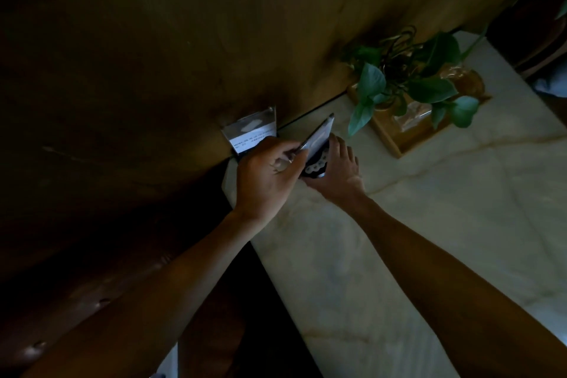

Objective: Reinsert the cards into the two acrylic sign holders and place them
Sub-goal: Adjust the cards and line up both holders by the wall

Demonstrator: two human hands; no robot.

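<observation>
While the right hand [337, 173] steadies the sign holder [316, 167], left fingers [283, 161] pinch the card [319, 135] — tilted up-right, just above the holder.

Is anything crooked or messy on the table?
Only the sign holder held between the left hand and right hand is tilted, not standing. The other holder stands by the wall. Nothing looks spilled.

Bare forearms, ring on left hand [267, 176]
</observation>
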